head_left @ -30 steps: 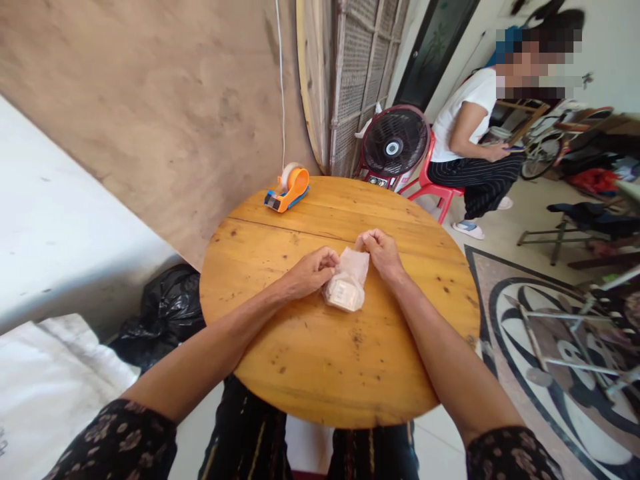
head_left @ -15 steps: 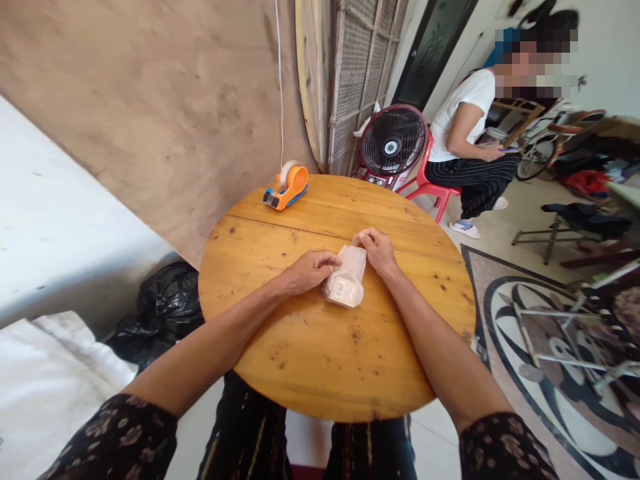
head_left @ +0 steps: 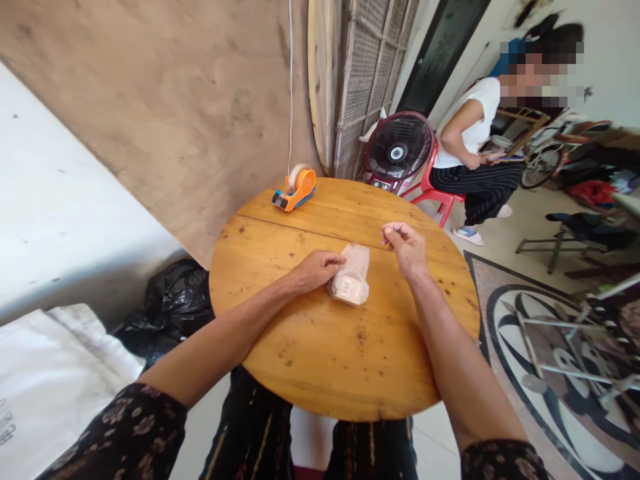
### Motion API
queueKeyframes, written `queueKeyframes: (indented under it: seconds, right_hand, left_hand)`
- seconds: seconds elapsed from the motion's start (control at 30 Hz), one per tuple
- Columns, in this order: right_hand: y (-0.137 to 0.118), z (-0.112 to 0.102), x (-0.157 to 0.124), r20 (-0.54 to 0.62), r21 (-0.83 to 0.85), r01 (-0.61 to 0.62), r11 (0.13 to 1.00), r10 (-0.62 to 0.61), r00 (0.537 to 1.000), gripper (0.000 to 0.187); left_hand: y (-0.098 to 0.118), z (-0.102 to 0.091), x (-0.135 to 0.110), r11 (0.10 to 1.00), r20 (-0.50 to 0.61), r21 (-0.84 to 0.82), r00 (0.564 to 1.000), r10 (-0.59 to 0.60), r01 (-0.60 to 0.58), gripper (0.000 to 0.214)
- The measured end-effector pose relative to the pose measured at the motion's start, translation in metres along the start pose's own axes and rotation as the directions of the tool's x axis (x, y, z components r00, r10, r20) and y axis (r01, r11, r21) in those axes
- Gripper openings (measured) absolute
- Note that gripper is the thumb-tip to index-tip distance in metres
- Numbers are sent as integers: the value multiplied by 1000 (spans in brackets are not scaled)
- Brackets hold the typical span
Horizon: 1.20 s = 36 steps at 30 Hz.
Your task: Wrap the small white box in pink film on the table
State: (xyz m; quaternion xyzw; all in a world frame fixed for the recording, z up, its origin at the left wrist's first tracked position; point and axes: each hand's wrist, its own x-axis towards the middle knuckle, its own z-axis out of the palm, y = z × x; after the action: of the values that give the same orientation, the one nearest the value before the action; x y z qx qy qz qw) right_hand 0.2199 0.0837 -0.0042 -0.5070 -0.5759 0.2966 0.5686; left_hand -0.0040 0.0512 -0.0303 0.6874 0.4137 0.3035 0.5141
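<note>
A small pale box in a translucent white wrap, a wrapped packet [head_left: 349, 287], lies on the round wooden table [head_left: 300, 353]. The wrap's loose end points away from me. My left hand [head_left: 320, 270] has its thumb and fingers closed on the left edge of the wrap. Off to the packet's right, my right hand [head_left: 406, 250] is raised a little and apart from it. Its thumb and fingers are pinched together; anything between them is too small to make out. An orange tape dispenser [head_left: 297, 189] with a roll of tape stands at the table's far left edge.
A floor fan [head_left: 400, 150] stands behind the table. Beyond it a person in a white top [head_left: 465, 123] sits on a red chair [head_left: 434, 190]. Black plastic bags [head_left: 177, 300] and a white sack [head_left: 65, 380] are at my left. A metal rack [head_left: 575, 353] stands at right.
My right hand has left the packet's side and moved right, its fingers still pinched. My left hand has stayed at the wrap's left edge. The camera view has shifted slightly.
</note>
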Motion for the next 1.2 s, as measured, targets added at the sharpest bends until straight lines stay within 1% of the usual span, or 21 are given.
queueKeyframes:
  seconds: [0.07, 0.13, 0.2, 0.27, 0.3, 0.37, 0.47, 0.6, 0.63, 0.7, 0.8, 0.93, 1.0, 1.07, 1.2]
  right_hand:
    - [-20, -4, -7, 123, 8, -7, 1000, 6, 992, 18]
    - [-38, -5, -14, 265, -41, 4, 999, 7, 964, 18]
    - [-52, -5, -22, 414, -136, 48, 990, 12, 910, 20]
    - [-61, -4, -28, 529, -246, 119, 962, 30, 848, 23]
    - [-65, -3, -31, 566, -300, 155, 941, 45, 823, 25]
    - [-68, -2, -37, 600, -394, 214, 894, 74, 796, 28]
    - [-68, 1, -45, 601, -485, 260, 835, 102, 792, 27]
    - [-63, 7, -55, 574, -588, 275, 761, 152, 805, 20]
    - [-62, 8, -57, 562, -606, 275, 746, 157, 812, 19]
    - [-60, 8, -60, 517, -629, 254, 735, 151, 843, 19]
    - [-57, 3, -67, 414, -636, 172, 752, 144, 899, 18]
    - [-50, -9, -80, 291, -592, 64, 803, 139, 947, 13]
    - [-46, -14, -88, 248, -545, 15, 838, 144, 958, 12]
    - [-44, -19, -97, 226, -507, -15, 862, 150, 963, 16]
    - [-45, -26, -116, 202, -504, -38, 863, 160, 966, 21]
  left_hand:
    - [0, -1, 0, 1000, -8, 19, 1000, 22, -22, 40]
    - [1, -2, 0, 999, 11, 23, 999, 49, -49, 39]
    - [2, -2, 0, 998, 25, 17, 998, 60, -61, 38]
    - [3, -2, -1, 998, 19, 1, 998, 58, -58, 38]
    - [3, -2, 0, 998, 14, -11, 998, 57, -57, 38]
    - [3, -1, 0, 997, 5, -41, 998, 65, -65, 38]
    - [0, -1, 1, 994, -4, -56, 995, 98, -98, 39]
    - [-4, -3, 3, 993, 9, -9, 993, 119, -119, 35]
    - [-4, -4, 3, 994, 8, -1, 994, 114, -114, 34]
    - [-5, -4, 3, 994, -7, 2, 994, 105, -105, 34]
    - [-5, -3, 3, 994, -36, -4, 994, 105, -106, 37]
    - [-6, -3, 5, 997, -47, -3, 995, 83, -83, 43]
    - [-7, -3, 5, 998, -58, -4, 996, 66, -67, 45]
    - [-7, -3, 5, 999, -76, -1, 996, 53, -53, 46]
    - [-6, -4, 3, 999, -86, 4, 995, 54, -54, 46]
